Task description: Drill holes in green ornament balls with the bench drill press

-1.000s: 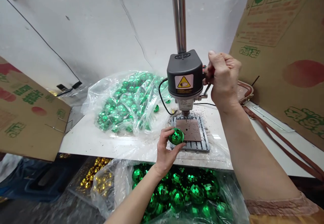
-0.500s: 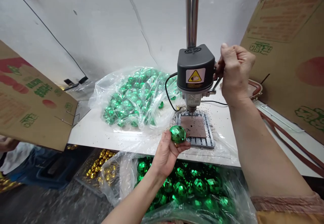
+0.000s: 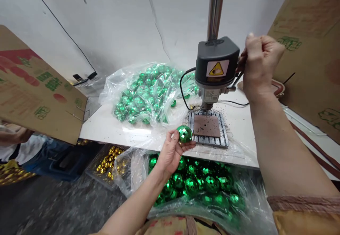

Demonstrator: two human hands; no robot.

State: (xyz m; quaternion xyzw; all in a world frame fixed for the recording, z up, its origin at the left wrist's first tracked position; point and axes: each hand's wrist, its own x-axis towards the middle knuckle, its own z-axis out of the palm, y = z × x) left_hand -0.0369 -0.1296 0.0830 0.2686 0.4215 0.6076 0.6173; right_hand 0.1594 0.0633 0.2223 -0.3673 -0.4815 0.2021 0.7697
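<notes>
A shiny green faceted ball [image 3: 184,134] rests in the fingers of my left hand [image 3: 171,151], just left of the drill press base [image 3: 224,141]. My right hand [image 3: 261,63] is wrapped round the feed lever at the right side of the black drill press head [image 3: 217,63]. Beneath the chuck [image 3: 206,106], a brown square board [image 3: 207,126] with a small dark hole lies on the slotted base, and dark shavings are scattered around it. The ball is beside the board, not under the chuck.
Small green balls [image 3: 148,93] lie in a clear plastic bag on the white table [image 3: 103,130]. Larger green balls [image 3: 191,185] fill a lined container below the edge. Cardboard boxes [image 3: 42,89] stand at both sides. Gold balls [image 3: 108,162] sit lower left, near another person's arm [image 3: 13,135].
The view has shifted, so the drill press appears further right. My left hand has drawn the green ball slightly away from the brown board. My right hand stays on the lever.
</notes>
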